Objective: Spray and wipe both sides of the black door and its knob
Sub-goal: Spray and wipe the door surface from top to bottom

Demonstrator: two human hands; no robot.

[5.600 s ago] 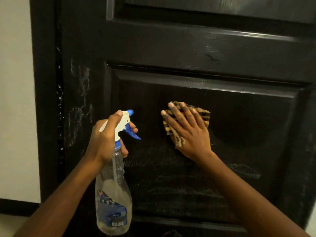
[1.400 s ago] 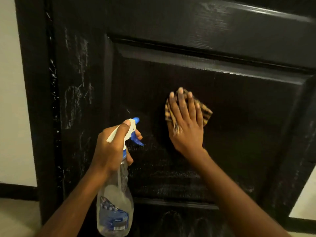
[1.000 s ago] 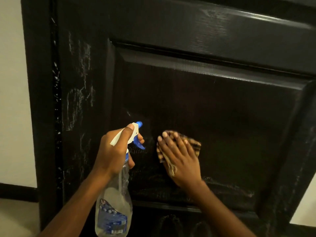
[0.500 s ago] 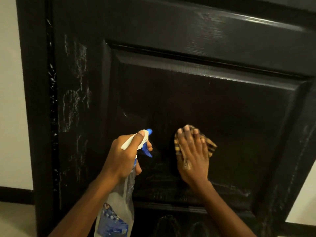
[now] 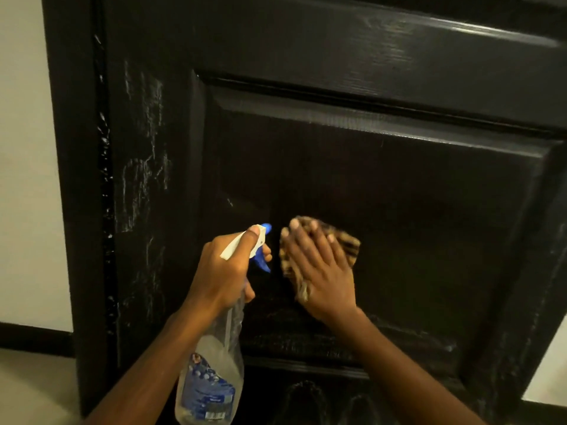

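The right hand [image 5: 323, 276] lies flat with its fingers straight, pressing the checked cloth [image 5: 349, 248] against the lower left of the sunken panel [image 5: 414, 191] of the black door [image 5: 306, 47], likely so the whole palm drives it across the wood. Just left of the cloth, the left hand [image 5: 224, 271] wraps its grip round the neck of the spray bottle [image 5: 210, 378], ready to squirt. The bottle stands nearly upright, base down, with its blue nozzle [image 5: 266, 227] aimed at the panel.

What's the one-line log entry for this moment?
left hand: holds bottle, nozzle toward door | right hand: presses cloth flat on door | knob: not in view
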